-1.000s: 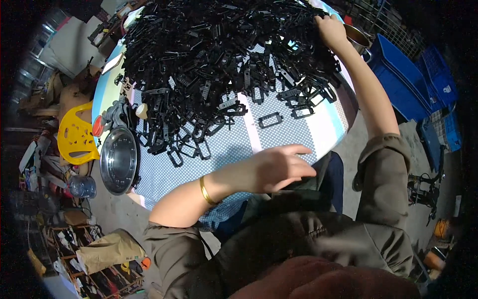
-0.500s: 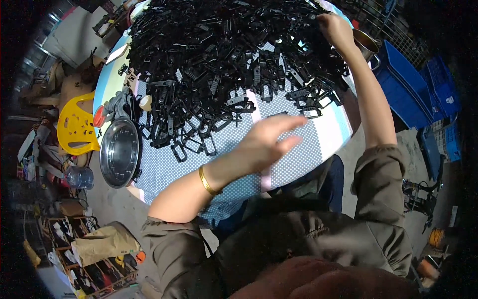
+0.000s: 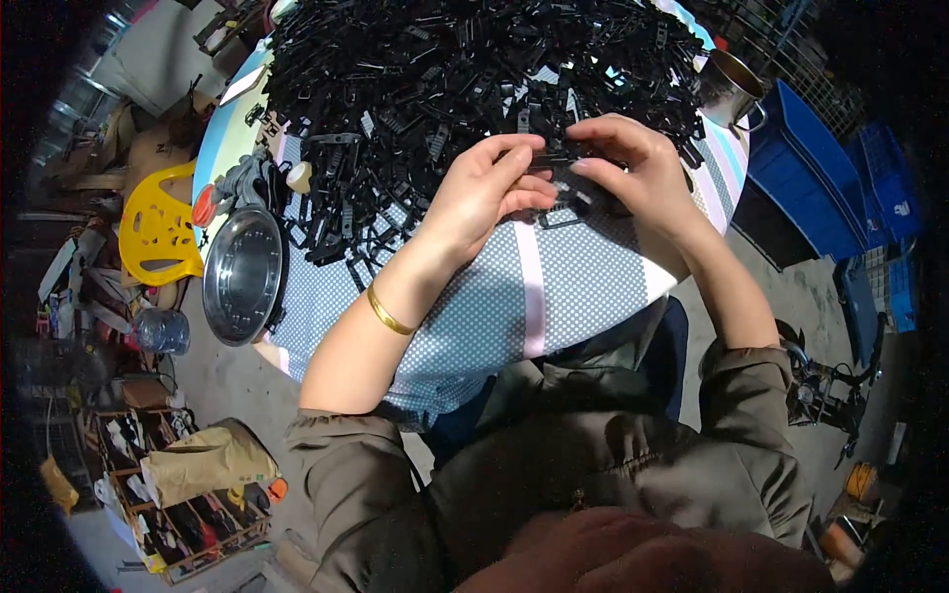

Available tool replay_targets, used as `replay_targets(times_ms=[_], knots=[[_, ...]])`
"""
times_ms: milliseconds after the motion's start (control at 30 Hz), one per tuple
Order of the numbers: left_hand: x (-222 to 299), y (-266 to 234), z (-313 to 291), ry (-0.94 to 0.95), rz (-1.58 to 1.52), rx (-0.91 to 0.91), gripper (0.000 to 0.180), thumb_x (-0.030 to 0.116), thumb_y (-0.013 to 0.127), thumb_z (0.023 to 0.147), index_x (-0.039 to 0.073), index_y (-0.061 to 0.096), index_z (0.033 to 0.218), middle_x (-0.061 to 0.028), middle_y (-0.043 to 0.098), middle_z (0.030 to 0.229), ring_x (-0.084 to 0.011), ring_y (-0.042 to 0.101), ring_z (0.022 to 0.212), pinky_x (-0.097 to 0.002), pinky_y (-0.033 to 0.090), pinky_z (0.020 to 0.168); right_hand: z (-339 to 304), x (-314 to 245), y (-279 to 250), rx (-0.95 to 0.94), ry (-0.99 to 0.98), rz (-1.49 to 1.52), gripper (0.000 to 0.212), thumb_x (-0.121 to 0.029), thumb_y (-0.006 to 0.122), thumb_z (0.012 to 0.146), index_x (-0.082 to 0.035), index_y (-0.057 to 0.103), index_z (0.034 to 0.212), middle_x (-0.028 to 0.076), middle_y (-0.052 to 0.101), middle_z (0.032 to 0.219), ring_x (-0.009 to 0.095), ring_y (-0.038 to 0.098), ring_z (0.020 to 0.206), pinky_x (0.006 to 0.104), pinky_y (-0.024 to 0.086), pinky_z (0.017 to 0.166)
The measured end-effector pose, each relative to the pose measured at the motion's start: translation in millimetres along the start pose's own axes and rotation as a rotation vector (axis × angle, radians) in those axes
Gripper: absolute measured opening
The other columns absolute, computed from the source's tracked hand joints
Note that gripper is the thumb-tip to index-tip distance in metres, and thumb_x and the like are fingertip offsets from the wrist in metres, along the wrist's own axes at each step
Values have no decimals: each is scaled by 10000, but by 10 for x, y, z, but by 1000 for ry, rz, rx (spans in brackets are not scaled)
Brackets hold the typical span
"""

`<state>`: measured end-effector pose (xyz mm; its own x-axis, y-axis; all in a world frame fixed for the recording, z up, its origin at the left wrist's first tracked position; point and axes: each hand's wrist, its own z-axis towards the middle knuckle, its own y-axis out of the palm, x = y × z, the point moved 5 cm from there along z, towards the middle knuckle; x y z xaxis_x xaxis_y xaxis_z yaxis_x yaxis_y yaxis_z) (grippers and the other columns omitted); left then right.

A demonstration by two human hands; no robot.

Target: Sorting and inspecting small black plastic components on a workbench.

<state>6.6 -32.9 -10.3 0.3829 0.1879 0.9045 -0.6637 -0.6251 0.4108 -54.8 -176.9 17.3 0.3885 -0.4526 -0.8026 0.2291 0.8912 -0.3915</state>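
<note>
Covered in a dotted cloth with pale stripes, the round tabletop (image 3: 593,287) carries a great heap of black plastic clips (image 3: 435,69) that fills its far half and spills toward the left rim. Only the near part of the cloth, just in front of the person, lies bare. Both hands meet at the near edge of the heap: the left hand (image 3: 484,193) and the right hand (image 3: 638,173) have their fingers pinched on one small black clip piece (image 3: 556,158), held between them just above the cloth. A loose black frame (image 3: 557,215) lies on the cloth right under the hands. At the left rim a steel bowl (image 3: 242,275) sits partly over the edge, with a yellow chair (image 3: 153,227) beyond it. A metal cup (image 3: 730,87) stands at the far right rim, and blue crates (image 3: 830,188) crowd the floor on the right.
</note>
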Motion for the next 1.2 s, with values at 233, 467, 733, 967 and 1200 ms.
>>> replay_targets(times_ms=[233,467,733,967,1200], knots=[[-60,-49,11,117,156,153,307,-7,535,818,-73,436,1100,-138,586,859,-165,618,754,-247,520,700,-157,142,-94,60,295,237,350,-9,609,768,14,533,1109,83,599,942,119,593,835,235,491,735],[-147,-2,18,122,192,81,292,18,507,849,-61,447,1123,-123,576,906,-158,607,758,-262,519,743,-141,-29,72,26,150,42,196,-8,641,732,21,632,925,74,606,956,96,584,781,203,482,639],[-230,-13,55,76,81,45,321,83,398,907,-59,402,1195,-143,545,1014,-169,572,885,-280,502,800,-126,-111,152,108,-221,-348,174,-25,651,720,5,635,890,120,616,886,184,614,713,240,499,580],[-238,-30,52,2,-24,-53,356,96,403,918,-75,356,1227,-183,542,1073,-230,586,943,-313,504,825,-127,-100,215,-7,-242,-497,180,-51,679,693,-14,646,866,115,626,910,237,632,738,280,524,602],[-142,37,49,7,53,-92,406,116,435,909,-67,320,1254,-173,570,1003,-204,626,809,-265,537,709,-87,-108,124,67,-291,-544,241,-140,679,701,-29,643,911,105,622,906,219,619,686,264,492,572]])
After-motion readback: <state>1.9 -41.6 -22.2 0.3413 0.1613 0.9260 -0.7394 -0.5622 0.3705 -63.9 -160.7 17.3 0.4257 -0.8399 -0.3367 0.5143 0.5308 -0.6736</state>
